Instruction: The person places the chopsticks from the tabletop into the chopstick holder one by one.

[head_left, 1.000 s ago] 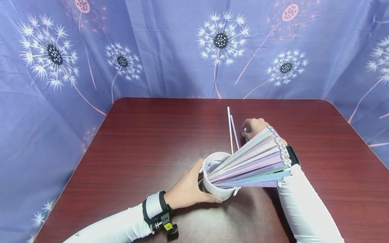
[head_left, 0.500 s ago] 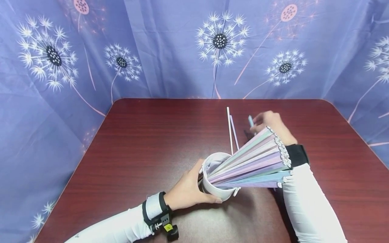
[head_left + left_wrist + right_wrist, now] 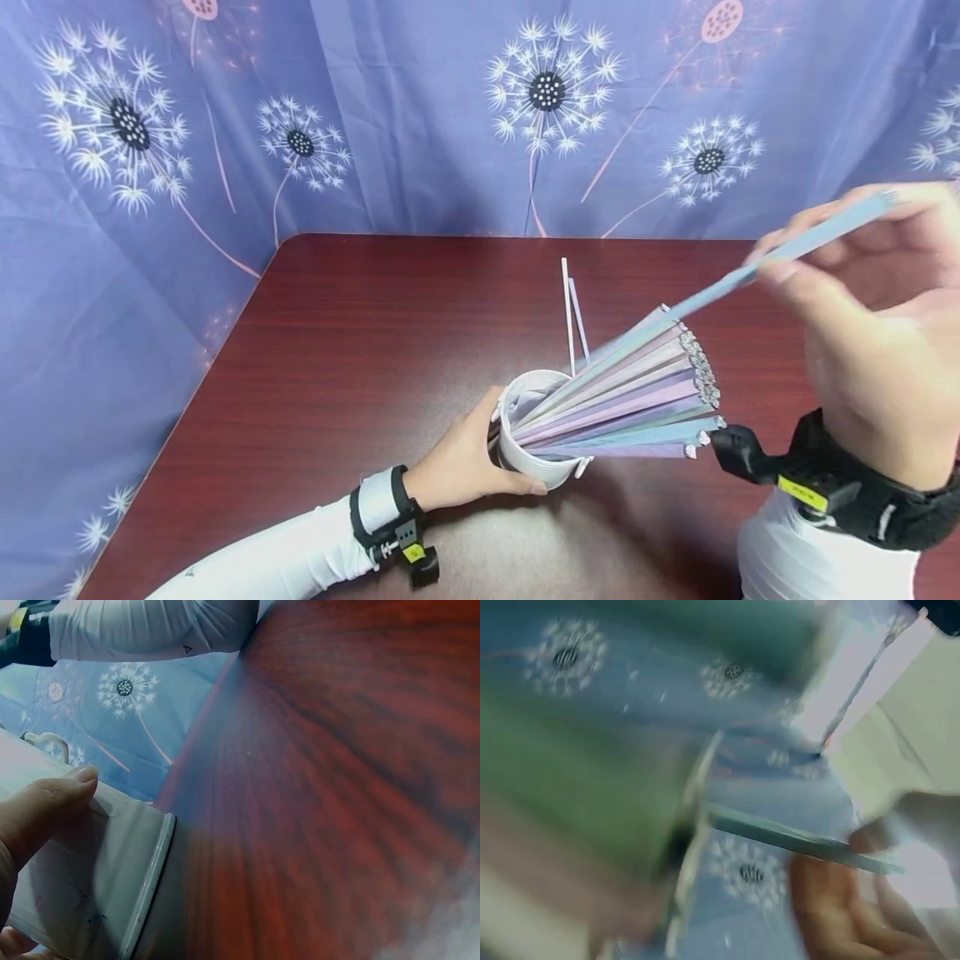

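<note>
My left hand [image 3: 465, 462] grips the side of a small white bucket [image 3: 550, 475], thumb along its front wall. In the left wrist view the thumb presses on the bucket wall [image 3: 75, 877]. A fan of long pastel strips [image 3: 626, 402] with silvery ends stands in the bucket, leaning to the right. On the right, my right hand [image 3: 888, 308] is raised and pinches a long light blue strip [image 3: 817, 237] between thumb and fingers. The strip slants down left over the fan; its lower end is blurred and hard to make out. The right wrist view shows the pinched strip [image 3: 780, 836], blurred.
A white strip [image 3: 567, 312] and a lavender strip [image 3: 578, 317] lie on the dark red table [image 3: 360, 333] behind the bucket. A blue curtain [image 3: 420, 108] with dandelion prints hangs around the table's back and sides.
My right hand has come up off the table to the right and towards me, bringing the light blue strip with it. The left hand and bucket have stayed put.
</note>
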{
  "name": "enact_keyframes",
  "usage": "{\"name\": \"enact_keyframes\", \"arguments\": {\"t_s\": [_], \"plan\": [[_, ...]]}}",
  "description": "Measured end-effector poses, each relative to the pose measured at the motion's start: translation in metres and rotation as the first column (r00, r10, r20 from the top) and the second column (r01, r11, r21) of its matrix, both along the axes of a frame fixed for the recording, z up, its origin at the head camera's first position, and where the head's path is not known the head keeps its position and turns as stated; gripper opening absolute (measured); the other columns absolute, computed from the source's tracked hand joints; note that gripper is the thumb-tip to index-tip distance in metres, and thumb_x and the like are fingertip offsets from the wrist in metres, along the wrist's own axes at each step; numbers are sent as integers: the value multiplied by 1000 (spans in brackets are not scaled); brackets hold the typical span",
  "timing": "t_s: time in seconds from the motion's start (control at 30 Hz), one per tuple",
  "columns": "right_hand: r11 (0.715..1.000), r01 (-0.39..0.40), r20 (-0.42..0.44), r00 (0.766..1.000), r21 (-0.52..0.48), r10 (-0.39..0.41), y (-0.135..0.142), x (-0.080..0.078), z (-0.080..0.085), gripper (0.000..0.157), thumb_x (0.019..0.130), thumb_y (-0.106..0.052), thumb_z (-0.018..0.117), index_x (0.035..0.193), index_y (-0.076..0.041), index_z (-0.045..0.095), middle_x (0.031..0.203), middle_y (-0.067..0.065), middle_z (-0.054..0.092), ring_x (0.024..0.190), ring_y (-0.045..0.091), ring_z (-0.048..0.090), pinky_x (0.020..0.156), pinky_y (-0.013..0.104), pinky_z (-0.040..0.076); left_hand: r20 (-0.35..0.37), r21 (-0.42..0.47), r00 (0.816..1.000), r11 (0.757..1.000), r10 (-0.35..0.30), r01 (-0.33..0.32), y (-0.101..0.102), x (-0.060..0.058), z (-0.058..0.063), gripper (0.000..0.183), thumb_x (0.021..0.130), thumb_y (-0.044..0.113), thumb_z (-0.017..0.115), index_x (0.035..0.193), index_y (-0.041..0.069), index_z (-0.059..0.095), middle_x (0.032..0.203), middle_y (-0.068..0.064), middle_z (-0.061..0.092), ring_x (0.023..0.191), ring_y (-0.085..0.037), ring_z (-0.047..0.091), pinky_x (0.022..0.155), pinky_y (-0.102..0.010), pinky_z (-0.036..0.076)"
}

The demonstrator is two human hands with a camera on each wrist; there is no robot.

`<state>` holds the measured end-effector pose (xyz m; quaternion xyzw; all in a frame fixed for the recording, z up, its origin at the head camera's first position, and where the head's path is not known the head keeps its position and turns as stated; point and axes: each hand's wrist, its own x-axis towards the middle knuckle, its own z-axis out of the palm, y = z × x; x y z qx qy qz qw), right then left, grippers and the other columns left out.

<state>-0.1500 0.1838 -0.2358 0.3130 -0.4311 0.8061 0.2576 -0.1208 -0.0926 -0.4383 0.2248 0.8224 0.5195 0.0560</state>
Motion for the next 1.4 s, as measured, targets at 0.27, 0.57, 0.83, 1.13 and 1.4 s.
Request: {"name": "enact_keyframes", "arguments": {"t_s": [0.27, 0.57, 0.83, 1.13, 1.4], "plan": [[765, -108, 130, 991, 634, 33, -25, 19, 0, 32, 72, 29, 62, 100, 17, 53, 91, 26, 59, 75, 31, 64, 67, 29, 55, 7, 21, 1000, 1000, -8, 8, -1, 0, 0, 98, 58, 49, 91, 138, 40, 35, 127, 18, 57, 118, -4, 54, 103, -34, 42], [839, -10, 105, 993, 544, -57, -28, 19, -1, 25, 75, 22, 67, 97, 21, 56, 75, 24, 60, 68, 28, 60, 64, 26, 50, -15, 9, 1000, 1000, -13, 13, 0, 0, 0, 98, 59, 49, 91, 138, 41, 34, 127, 18, 57, 117, -4, 55, 102, -33, 43], [901, 19, 262, 954, 432, -146, -21, -23, -13, 19, 88, 3, 67, 93, 18, 57, 74, 21, 62, 64, 31, 61, 66, 34, 56, -4, 10, 1000, 1000, -8, 8, 0, 0, 1, 98, 58, 49, 91, 137, 39, 35, 126, 17, 59, 116, -4, 56, 102, -35, 43], [213, -47, 131, 907, 976, -401, -8, -103, -83, 32, 92, -28, 68, 119, -10, 65, 113, 7, 69, 98, 22, 66, 85, 35, 52, 0, 1, 1000, 1000, 5, -5, 0, 2, 1, 98, 58, 50, 91, 137, 40, 35, 125, 17, 59, 116, -4, 56, 102, -34, 43], [-238, -101, 62, 984, 966, -165, -13, -136, -138, 49, 86, -20, 73, 129, -1, 60, 108, 11, 70, 87, 21, 63, 79, 42, 50, 2, -24, 1000, 1000, 16, -16, 0, 1, 3, 97, 57, 52, 90, 136, 39, 36, 124, 17, 59, 114, -4, 57, 100, -33, 44]]}}
